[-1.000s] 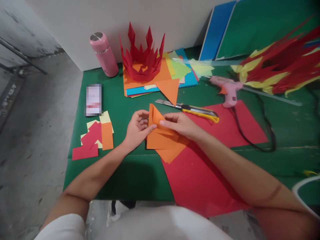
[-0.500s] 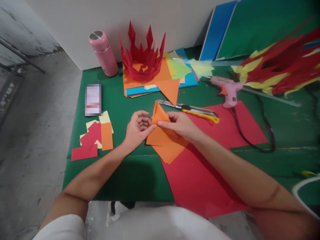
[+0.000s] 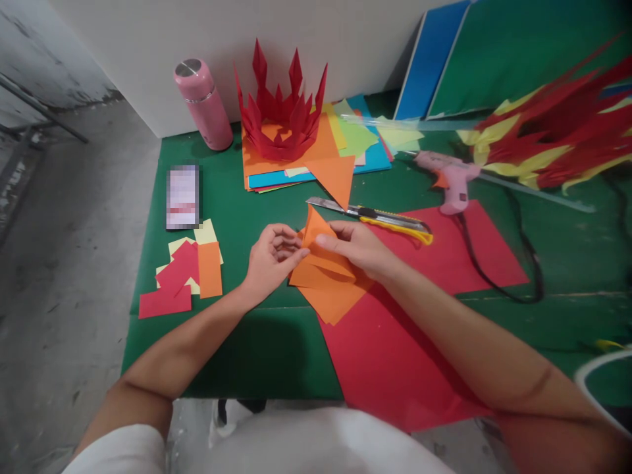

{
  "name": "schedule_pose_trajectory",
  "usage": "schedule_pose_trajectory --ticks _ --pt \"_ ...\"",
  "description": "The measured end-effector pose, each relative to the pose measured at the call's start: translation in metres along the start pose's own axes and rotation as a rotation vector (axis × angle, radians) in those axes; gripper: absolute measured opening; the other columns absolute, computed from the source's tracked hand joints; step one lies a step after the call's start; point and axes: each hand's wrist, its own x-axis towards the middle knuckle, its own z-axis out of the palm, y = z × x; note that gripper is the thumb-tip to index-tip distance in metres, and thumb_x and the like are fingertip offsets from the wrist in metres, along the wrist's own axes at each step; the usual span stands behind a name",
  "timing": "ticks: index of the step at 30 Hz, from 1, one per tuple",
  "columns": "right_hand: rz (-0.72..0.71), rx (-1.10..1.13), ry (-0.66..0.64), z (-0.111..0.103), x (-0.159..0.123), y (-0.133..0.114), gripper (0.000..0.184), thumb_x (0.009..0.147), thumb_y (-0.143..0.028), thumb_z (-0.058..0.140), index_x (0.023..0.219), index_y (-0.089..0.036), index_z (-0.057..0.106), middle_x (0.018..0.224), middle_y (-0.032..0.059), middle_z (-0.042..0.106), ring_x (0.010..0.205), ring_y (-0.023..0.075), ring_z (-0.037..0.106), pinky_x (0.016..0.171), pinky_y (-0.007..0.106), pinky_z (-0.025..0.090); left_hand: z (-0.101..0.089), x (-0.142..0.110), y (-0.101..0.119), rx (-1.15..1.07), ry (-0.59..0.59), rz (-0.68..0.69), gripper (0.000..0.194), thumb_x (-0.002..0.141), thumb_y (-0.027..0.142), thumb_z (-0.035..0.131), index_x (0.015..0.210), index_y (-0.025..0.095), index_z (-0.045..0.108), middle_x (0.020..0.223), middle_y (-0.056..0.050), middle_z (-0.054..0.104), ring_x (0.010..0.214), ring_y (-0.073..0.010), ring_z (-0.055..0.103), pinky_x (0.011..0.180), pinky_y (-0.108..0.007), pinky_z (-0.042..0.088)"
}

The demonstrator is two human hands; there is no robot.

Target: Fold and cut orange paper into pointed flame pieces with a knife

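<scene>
Between my hands is a folded piece of orange paper (image 3: 320, 227), its pointed tip facing away from me. My right hand (image 3: 363, 250) pinches it from the right, thumb on top and fingers behind. My left hand (image 3: 274, 257) holds its left edge between thumb and fingertips, the fingers curled. Under it lie flat orange paper pieces (image 3: 333, 306), partly over a large red sheet (image 3: 395, 355). Just beyond my hands rests a utility knife (image 3: 390, 217) with a yellow handle, its blade end to the left.
A red paper crown (image 3: 281, 141) stands on stacked coloured paper beside a pink bottle (image 3: 205, 108). At left are a phone (image 3: 182, 197) and small paper rectangles (image 3: 210, 270). A pink glue gun (image 3: 451, 178) with its cord and red-yellow paper flames (image 3: 557, 131) occupy the right.
The folded orange paper has opened slightly along its lower edge, showing a gap between layers. My right thumb has shifted a little to the right; both hands stay in nearly the same place.
</scene>
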Motion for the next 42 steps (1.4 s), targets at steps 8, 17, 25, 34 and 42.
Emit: schedule_pose_trajectory --ticks 8,17,25,34,42 --pt "-0.009 0.049 0.035 -0.0016 0.0024 0.0036 0.04 0.056 -0.052 0.092 0.076 -0.022 0.076 0.08 0.0032 0.075 0.072 0.0187 0.067 0.067 0.031 0.054 0.0019 -0.0023 -0.0019 0.025 -0.037 -0.012 0.043 0.077 0.045 0.082 0.095 0.02 0.052 0.082 0.0 0.067 0.073 -0.0096 0.068 0.064 -0.019 0.056" --pt "-0.014 0.053 0.051 -0.002 0.0031 0.0065 0.041 0.053 -0.052 0.093 0.074 -0.022 0.075 0.076 0.0016 0.073 0.069 0.0162 0.066 0.066 0.029 0.054 0.002 -0.0036 -0.0035 0.033 -0.053 0.018 0.032 0.081 0.033 0.078 0.095 0.02 0.054 0.084 -0.001 0.067 0.077 -0.0101 0.068 0.066 -0.02 0.057" --pt "-0.024 0.026 0.053 -0.002 0.0021 0.0067 0.039 0.056 -0.053 0.092 0.073 -0.022 0.073 0.075 0.002 0.072 0.069 0.0179 0.065 0.066 0.032 0.054 0.001 -0.004 -0.0015 0.122 -0.055 0.035 0.022 0.083 0.032 0.075 0.09 0.019 0.058 0.084 -0.001 0.067 0.076 -0.0106 0.068 0.067 -0.021 0.057" --pt "-0.07 0.061 0.117 -0.0013 0.0035 0.0042 0.04 0.056 -0.054 0.092 0.066 -0.022 0.069 0.068 -0.0016 0.064 0.064 0.0123 0.057 0.061 0.027 0.047 -0.0026 -0.0004 0.0044 0.359 -0.125 0.318 0.009 0.089 0.019 0.068 0.09 0.023 0.076 0.094 -0.004 0.075 0.089 -0.0157 0.071 0.081 -0.03 0.058" --pt "-0.133 0.018 0.167 -0.0031 0.0054 0.0049 0.043 0.06 -0.058 0.087 0.067 -0.022 0.065 0.063 -0.0039 0.053 0.059 0.0103 0.045 0.056 0.027 0.037 -0.0034 -0.0016 -0.0015 0.419 -0.183 0.336 0.019 0.089 0.014 0.063 0.099 0.023 0.076 0.104 -0.007 0.074 0.095 -0.017 0.071 0.08 -0.03 0.057"
